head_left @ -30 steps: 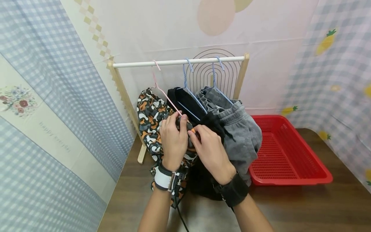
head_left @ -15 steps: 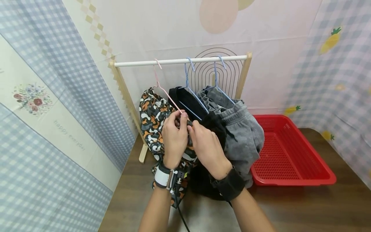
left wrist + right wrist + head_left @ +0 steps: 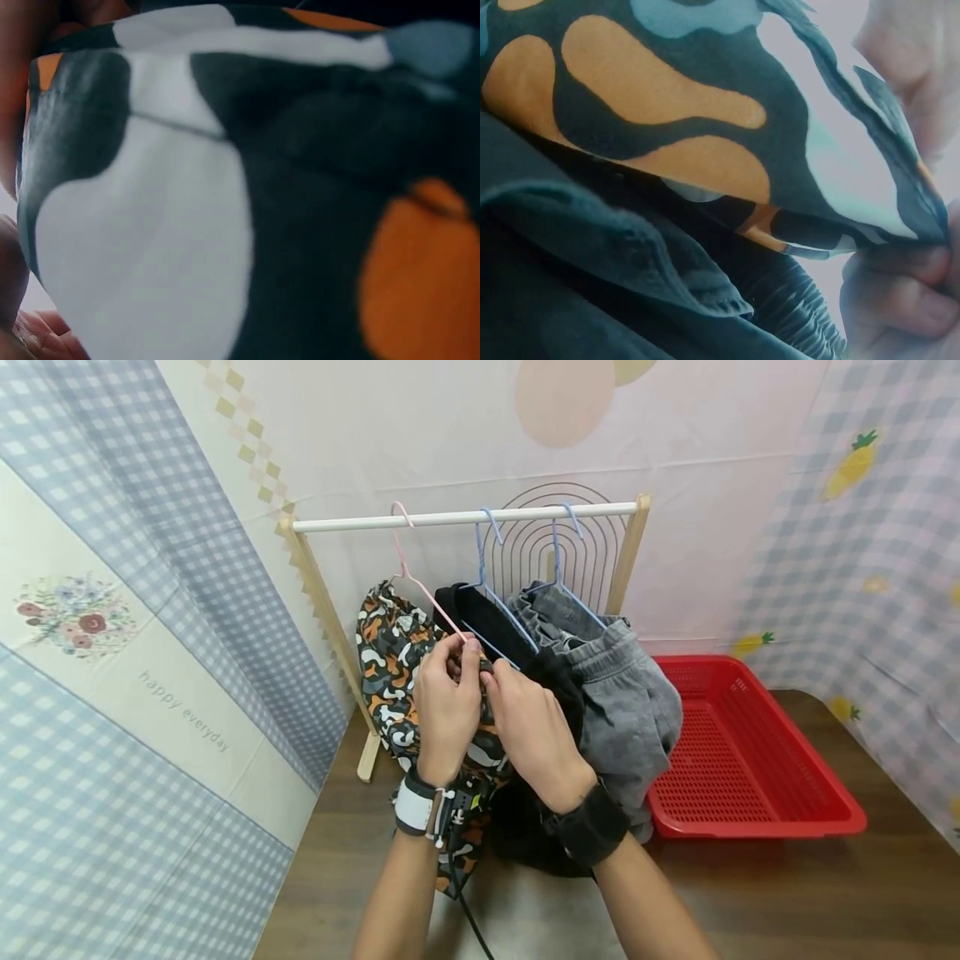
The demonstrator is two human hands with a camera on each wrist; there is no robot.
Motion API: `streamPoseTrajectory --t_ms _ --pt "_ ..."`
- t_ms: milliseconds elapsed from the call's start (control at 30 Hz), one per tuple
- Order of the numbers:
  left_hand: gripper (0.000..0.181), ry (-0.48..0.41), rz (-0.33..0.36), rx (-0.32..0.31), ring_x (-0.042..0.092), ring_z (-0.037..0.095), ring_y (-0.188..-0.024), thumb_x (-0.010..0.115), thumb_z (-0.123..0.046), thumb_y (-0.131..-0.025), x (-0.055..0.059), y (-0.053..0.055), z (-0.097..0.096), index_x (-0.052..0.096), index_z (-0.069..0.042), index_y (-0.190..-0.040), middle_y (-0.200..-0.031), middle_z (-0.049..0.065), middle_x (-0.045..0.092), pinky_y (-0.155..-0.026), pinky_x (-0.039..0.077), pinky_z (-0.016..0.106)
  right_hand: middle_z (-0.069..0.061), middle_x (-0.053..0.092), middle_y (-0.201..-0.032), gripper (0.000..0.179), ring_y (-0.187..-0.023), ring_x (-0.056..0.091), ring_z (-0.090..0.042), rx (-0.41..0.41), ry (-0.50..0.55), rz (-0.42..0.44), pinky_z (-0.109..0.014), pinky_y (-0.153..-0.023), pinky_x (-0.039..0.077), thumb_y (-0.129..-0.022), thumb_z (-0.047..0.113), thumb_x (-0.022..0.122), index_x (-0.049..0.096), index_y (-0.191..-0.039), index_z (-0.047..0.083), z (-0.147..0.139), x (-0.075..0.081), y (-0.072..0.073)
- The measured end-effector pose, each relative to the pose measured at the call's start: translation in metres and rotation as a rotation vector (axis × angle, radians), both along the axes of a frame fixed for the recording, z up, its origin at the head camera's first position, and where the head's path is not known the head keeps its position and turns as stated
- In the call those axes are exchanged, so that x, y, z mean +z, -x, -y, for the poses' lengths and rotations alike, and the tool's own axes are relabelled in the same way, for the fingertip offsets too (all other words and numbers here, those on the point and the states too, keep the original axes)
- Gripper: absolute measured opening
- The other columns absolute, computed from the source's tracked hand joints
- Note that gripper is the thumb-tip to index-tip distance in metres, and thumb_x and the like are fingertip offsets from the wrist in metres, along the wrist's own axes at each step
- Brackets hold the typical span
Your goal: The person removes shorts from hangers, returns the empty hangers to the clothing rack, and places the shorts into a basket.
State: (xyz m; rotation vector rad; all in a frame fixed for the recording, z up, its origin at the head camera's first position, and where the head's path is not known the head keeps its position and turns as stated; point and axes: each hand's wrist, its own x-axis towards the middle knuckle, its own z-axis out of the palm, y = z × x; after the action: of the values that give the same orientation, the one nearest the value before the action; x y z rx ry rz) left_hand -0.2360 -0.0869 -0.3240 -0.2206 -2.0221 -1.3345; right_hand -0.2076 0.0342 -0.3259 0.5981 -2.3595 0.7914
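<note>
Two hands [image 3: 448, 703], three hangers [image 3: 436, 603], three garments [image 3: 622, 710], one basket [image 3: 705, 764].

Left arm [image 3: 399, 889] and right arm [image 3: 651, 902] reach forward, converging; left hand [image 3: 448, 697] and right hand [image 3: 537, 733] pinch with curled fingers [image 3: 437, 658], thumbs [image 3: 470, 667] just beside each other.

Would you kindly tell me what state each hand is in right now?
Left hand: closed, pinching the pink hanger.
Right hand: closed, pinching the patterned cloth.
</note>
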Motion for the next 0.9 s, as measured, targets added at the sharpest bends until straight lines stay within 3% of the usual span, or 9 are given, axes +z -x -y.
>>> streamPoseTrajectory --t_ms 367,900 --pt "0.038 -0.03 0.011 -0.018 0.057 0.025 -0.08 0.057 -0.036 -0.11 0.005 0.007 0.004 0.073 -0.005 -0.123 -0.091 0.009 0.066 -0.071 0.045 0.035 -0.003 0.046 -0.073 0.025 -0.054 0.045 -0.018 0.015 -0.003 -0.033 -0.033 -0.051 0.04 -0.115 0.019 0.047 0.052 -0.095 0.005 0.002 0.008 0.007" --pt "0.041 -0.018 0.024 -0.022 0.06 0.021 -0.077 0.055 -0.038 -0.111 0.01 0.02 0.005 0.073 -0.005 -0.125 -0.096 0.008 0.07 -0.065 0.045 0.034 -0.004 0.048 -0.073 0.028 -0.055 0.047 -0.019 0.002 0.014 0.008 -0.034 -0.05 0.04 -0.115 0.023 0.044 0.053 -0.097 0.005 0.005 0.014 0.017"
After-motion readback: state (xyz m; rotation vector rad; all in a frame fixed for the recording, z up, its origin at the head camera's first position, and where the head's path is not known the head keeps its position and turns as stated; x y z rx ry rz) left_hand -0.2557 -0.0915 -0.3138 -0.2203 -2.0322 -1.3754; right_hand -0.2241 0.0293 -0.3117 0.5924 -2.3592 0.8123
